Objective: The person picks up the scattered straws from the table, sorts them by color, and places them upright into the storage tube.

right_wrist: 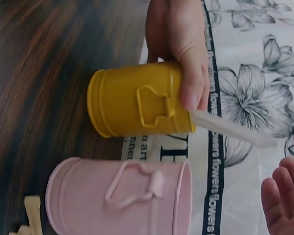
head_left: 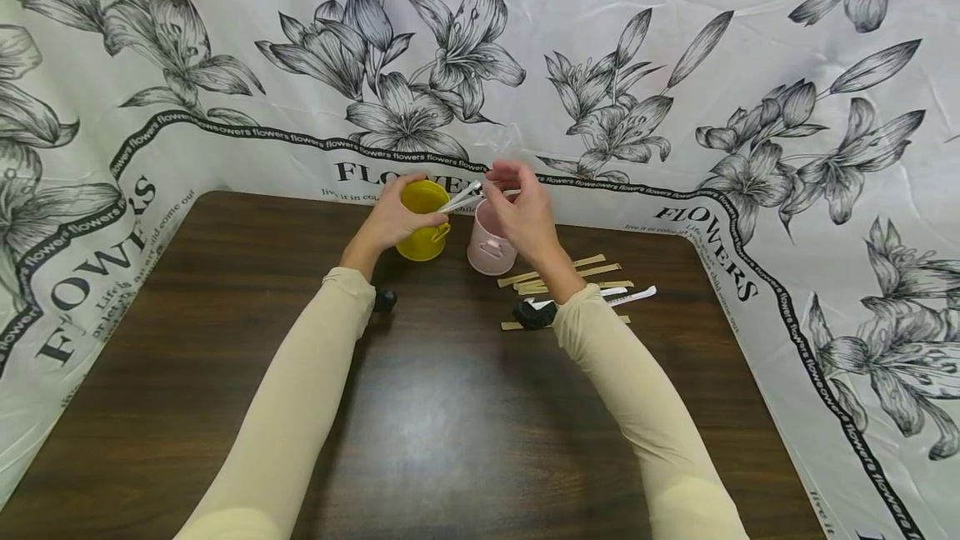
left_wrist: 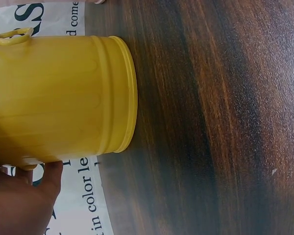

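My left hand [head_left: 392,219] grips a small yellow metal bucket [head_left: 418,242] at its rim, thumb on the near side and fingers round the far side. The bucket [left_wrist: 63,98] stands upright on the table with a wire handle on its side. Slim white paper sticks [head_left: 459,198] lean out over its rim toward the right. Beside their upper ends is my right hand [head_left: 528,211], its fingers [right_wrist: 283,188] loosely bent and apart from the sticks in the right wrist view. A pink bucket [right_wrist: 112,200] of the same kind stands below my right hand.
Several tan flat sticks [head_left: 555,271] and a few white paper sticks [head_left: 633,297] lie on the brown wooden table [head_left: 435,407], right of the pink bucket, partly under my right wrist. A flower-print cloth [head_left: 480,90] hangs close behind the buckets.
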Demonstrator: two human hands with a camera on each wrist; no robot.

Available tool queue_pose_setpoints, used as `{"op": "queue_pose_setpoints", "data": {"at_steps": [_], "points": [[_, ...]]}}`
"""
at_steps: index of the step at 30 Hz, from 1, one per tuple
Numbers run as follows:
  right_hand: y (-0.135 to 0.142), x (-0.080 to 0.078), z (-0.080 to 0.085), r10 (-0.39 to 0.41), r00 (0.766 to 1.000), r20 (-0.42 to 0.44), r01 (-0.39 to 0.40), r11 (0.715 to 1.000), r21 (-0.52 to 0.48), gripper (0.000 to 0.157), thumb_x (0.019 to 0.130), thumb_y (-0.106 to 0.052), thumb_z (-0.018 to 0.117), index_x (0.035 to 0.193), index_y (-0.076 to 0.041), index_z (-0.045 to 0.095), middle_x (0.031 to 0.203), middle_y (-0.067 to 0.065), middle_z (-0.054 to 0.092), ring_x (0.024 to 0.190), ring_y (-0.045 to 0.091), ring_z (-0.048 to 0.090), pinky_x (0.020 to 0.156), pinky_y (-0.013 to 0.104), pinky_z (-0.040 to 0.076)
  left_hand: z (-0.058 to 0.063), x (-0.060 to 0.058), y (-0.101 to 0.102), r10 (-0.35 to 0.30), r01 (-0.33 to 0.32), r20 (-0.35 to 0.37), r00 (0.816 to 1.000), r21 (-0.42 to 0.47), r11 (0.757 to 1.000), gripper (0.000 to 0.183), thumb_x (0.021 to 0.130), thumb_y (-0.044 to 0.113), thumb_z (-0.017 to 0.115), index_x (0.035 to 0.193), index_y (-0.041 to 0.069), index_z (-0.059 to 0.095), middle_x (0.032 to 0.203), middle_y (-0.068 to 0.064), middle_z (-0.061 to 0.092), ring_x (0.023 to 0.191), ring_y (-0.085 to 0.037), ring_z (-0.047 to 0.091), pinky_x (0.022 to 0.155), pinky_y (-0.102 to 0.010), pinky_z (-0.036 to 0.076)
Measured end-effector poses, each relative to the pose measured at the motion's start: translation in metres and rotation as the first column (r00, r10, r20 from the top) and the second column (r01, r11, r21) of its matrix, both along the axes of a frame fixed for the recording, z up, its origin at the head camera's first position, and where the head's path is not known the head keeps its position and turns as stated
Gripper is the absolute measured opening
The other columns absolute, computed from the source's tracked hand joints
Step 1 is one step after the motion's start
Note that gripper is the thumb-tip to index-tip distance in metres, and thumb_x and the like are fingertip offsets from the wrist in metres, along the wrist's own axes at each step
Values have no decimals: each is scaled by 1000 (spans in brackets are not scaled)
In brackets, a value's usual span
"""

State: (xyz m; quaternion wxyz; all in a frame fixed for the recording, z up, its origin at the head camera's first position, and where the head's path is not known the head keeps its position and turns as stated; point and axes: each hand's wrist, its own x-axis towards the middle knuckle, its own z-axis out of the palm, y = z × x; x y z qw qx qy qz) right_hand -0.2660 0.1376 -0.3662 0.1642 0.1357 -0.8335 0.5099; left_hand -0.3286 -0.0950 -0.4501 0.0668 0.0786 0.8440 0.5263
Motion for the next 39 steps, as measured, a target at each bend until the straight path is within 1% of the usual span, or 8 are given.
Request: {"op": "queue_pose_setpoints", "data": {"at_steps": [7,11,15,19,23,29,33,39], "points": [[30,19,-2,-29,999,16,28,998,51,34,96,-8,68,128,-1,59,119,16,70,107,30,68,88,45,56,1,1,0,0,0,1,1000,-3,1000,95,78,50,86,156,27,38,162,-13,28,137,-34,40,119,-56,36],[55,37,-9,-42,998,39,37,989,142,33,96,-10,70,126,-2,61,119,16,70,105,29,69,86,43,57,1,1,0,2,-2,6,1000,4,1000,94,78,48,86,156,28,37,163,-13,27,137,-34,41,118,-56,37],[81,56,-20,-59,992,109,30,968,250,29,97,-14,69,124,-4,63,117,14,70,104,27,68,86,41,56,1,1,1,4,-4,7,1000,8,1000,94,78,47,86,156,28,37,162,-13,27,136,-35,41,118,-56,38],[107,71,-38,-78,976,203,8,946,324,23,98,-15,68,118,-5,66,113,13,71,100,27,67,85,42,57,0,1,1,2,-2,7,1000,8,1000,95,77,49,87,156,28,37,162,-13,27,136,-35,41,118,-56,37],[132,80,-69,-121,952,282,10,930,366,18,99,-17,67,113,-7,69,110,12,73,95,28,70,77,37,56,0,1,2,2,-2,8,1000,10,1000,96,77,49,87,156,28,37,163,-12,26,138,-35,40,119,-57,36],[160,91,-115,-220,937,273,124,936,329,16,97,-16,70,109,-6,72,107,14,73,77,18,63,63,25,49,1,1,2,-2,2,6,1000,3,1000,96,78,49,86,157,27,36,164,-12,25,139,-36,39,120,-57,35],[166,97,-125,-245,930,272,157,939,307,15,96,-16,71,109,-8,73,106,13,72,70,10,56,60,23,46,2,1,2,1,-1,0,1000,3,1000,95,79,47,86,157,27,36,164,-13,24,140,-36,38,120,-58,33],[177,100,-135,-155,937,312,31,929,369,18,95,-14,72,112,-8,73,114,14,65,74,10,53,66,24,45,2,2,2,4,-4,5,1000,3,1000,95,78,49,86,156,28,37,165,-12,24,141,-36,37,120,-57,34]]}}
